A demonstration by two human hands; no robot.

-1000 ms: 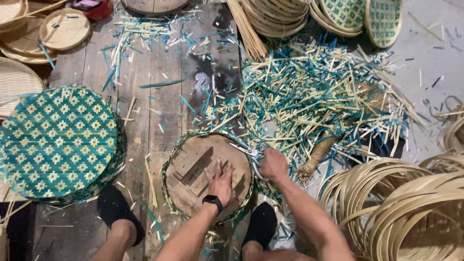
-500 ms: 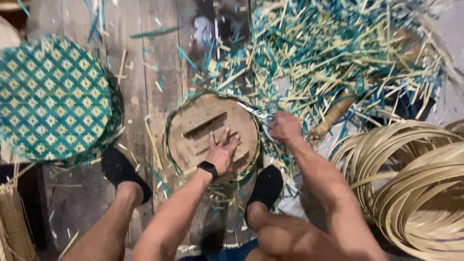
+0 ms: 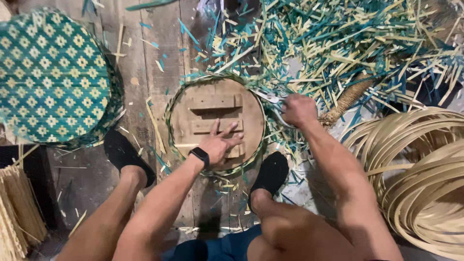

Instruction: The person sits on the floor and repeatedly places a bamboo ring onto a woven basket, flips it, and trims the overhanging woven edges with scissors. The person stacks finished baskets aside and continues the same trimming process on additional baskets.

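Two hands are on the job, and they split it cleanly. Your left hand lies flat on the round wooden form, fingers spread and pointing up and to the right, palm pressing near the lower right of the disc; its grip is open, clamped on nothing, just bearing down. A black watch sits on that wrist.

Your right hand is closed around the handles of the scissors, just off the form's right rim. The blades run up and to the left from your fist, their long axis lying almost along the edge of the woven rim that rings the form. So the rim's untrimmed strip ends lie left of your right grip, touching or just beside the blade tips; whether the blades themselves are parted, you cannot tell from here.

The right hand is plainly the nearer one to the cutting edge. Your right forearm comes in steeply from below, wrist bent inward toward the form; your left forearm angles in from the lower left.

The form rests on the plank floor between your two black shoes. A finished green tray lies well apart to the left, cut strips are piled behind, and bamboo hoops are stacked on the right.
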